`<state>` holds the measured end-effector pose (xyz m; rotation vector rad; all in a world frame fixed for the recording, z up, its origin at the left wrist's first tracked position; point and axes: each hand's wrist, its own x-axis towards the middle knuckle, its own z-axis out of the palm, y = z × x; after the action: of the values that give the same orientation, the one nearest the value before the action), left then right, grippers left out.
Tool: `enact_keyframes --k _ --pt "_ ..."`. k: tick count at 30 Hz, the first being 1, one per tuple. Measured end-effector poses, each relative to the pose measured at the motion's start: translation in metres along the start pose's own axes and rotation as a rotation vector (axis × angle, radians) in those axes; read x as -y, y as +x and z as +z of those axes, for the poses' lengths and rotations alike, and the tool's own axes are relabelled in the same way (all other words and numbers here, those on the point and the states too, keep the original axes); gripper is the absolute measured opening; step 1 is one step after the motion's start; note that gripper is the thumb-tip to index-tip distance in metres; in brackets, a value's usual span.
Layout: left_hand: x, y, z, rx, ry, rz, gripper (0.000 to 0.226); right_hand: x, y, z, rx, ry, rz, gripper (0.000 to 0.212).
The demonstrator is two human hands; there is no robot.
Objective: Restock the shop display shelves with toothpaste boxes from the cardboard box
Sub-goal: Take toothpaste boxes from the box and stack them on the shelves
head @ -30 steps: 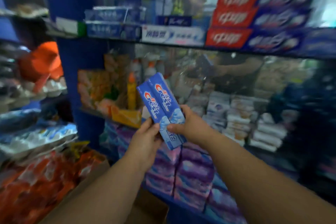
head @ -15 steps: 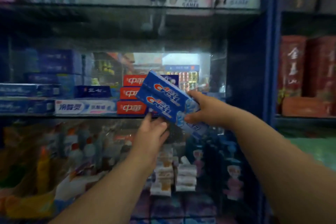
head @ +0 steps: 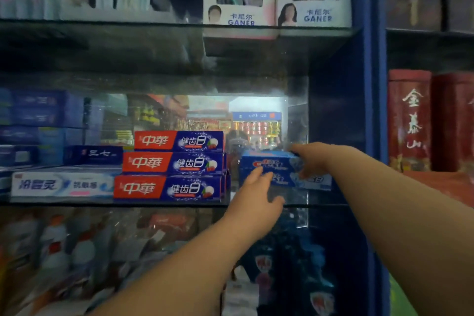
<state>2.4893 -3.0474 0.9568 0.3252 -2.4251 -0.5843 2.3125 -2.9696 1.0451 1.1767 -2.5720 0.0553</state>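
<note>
Two blue Crest toothpaste boxes (head: 272, 165) lie stacked lengthwise on the glass shelf (head: 295, 201), just right of a stack of three red-and-blue toothpaste boxes (head: 174, 164). My right hand (head: 315, 159) grips the right end of the Crest boxes, fingers over the top and thumb at the front. My left hand (head: 254, 200) reaches up from below, and its straight fingertips touch the front face of the lower box. The cardboard box is out of view.
A white toothpaste box (head: 61, 185) and dark blue boxes (head: 38, 120) fill the shelf's left part. A blue upright post (head: 372, 84) bounds the shelf on the right, with red tins (head: 410, 120) beyond it. Ganer display boxes (head: 241, 15) stand on the shelf above.
Both hands carried the two Crest boxes up and right from mid-air and set them flat on the glass shelf. My left hand let go and now only touches the front.
</note>
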Motion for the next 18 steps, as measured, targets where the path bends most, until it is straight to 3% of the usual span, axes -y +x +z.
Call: enact_keyframes --k 7,11,18 --pt "0.012 0.056 0.013 0.012 0.092 -0.073 0.061 -0.011 0.075 0.038 0.095 -0.011 -0.080 0.075" --pt "0.021 0.067 0.024 0.024 0.121 -0.133 0.059 -0.019 0.090 0.049 0.018 -0.061 -0.055 0.085" --pt "0.019 0.070 0.028 0.022 0.149 -0.157 0.053 -0.017 0.100 0.069 -0.128 0.031 -0.014 0.073"
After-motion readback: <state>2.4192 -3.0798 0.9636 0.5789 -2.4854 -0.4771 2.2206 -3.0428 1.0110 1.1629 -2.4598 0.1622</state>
